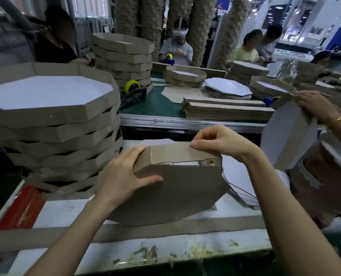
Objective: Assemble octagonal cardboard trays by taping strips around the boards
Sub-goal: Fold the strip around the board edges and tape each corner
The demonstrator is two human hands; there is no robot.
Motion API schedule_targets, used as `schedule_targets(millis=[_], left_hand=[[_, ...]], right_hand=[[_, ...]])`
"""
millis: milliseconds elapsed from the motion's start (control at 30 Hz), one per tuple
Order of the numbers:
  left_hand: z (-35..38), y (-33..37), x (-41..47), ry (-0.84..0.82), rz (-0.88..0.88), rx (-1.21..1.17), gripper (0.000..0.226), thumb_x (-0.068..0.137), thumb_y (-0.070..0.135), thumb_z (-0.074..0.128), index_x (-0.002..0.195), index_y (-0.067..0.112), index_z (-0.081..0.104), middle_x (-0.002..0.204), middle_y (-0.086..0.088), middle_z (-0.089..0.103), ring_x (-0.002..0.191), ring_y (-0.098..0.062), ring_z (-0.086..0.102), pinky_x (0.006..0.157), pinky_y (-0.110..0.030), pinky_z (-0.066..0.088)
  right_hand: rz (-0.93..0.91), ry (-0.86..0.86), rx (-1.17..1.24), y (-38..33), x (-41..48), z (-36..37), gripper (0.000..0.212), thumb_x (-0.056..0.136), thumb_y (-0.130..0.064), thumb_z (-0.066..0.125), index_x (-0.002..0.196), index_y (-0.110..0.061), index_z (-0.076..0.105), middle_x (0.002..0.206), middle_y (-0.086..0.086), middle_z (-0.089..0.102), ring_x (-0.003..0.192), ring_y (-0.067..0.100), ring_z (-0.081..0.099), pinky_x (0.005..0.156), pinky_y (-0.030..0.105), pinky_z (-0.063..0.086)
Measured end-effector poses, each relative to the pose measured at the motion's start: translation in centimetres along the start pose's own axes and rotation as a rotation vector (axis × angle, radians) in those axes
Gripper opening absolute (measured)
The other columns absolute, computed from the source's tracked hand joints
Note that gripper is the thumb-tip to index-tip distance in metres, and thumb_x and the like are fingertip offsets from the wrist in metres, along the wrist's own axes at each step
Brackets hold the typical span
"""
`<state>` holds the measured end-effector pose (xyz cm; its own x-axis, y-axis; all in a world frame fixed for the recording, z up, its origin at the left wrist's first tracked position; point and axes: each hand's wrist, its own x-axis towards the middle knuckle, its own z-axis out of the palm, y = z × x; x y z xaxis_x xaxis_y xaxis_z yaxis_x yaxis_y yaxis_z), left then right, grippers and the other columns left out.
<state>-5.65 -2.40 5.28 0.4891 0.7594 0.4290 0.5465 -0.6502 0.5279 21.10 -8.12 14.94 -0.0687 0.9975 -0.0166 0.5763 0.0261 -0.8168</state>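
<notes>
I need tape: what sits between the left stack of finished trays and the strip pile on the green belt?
Head view: a tape dispenser with a yellow roll, on the green belt, beside the tray stack, apart from the strips.

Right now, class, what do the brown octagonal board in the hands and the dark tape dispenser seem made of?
The brown octagonal board: matte cardboard, judging by its dull face and thin cut edge. The dark tape dispenser: probably glossy marbled plastic, given its sheen.
</notes>
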Motion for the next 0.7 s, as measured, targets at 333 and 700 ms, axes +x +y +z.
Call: schedule_targets(millis=[333, 700], left_hand=[[-0.7, -0.6, 0.0, 0.020, 0.004, -0.119, 0.086, 0.066, 0.080, 0.055, 0.138, 0.038, 0.036, 0.122, 0.023, 0.042, 0.103, 0.002, 0.040, 0.083, -0.032, 0.040], [-0.7, 0.2, 0.2, -0.001, 0.055, -0.094, 0.078, 0.070, 0.078, 0.049, 0.128, 0.026, 0.050, 0.113, 0.017, 0.043, 0.099, -0.002, 0.042, 0.085, -0.038, 0.045]], right_hand=[[-0.049, -0.024, -0.004, 1.2, 2.2, 4.6, 0.021, 0.086, -0.039, 0.070, 0.086, -0.018, 0.072, 0.068, -0.007, 0.065, 0.063, 0.009, 0.057, 0.058, 0.022, 0.044], [-0.090, 0.009, -0.031, 0.9, 1.8, 3.9, 0.010, 0.092, -0.027, 0.070, 0.083, -0.024, 0.072, 0.060, -0.016, 0.064, 0.055, 0.000, 0.055, 0.053, 0.015, 0.042]])
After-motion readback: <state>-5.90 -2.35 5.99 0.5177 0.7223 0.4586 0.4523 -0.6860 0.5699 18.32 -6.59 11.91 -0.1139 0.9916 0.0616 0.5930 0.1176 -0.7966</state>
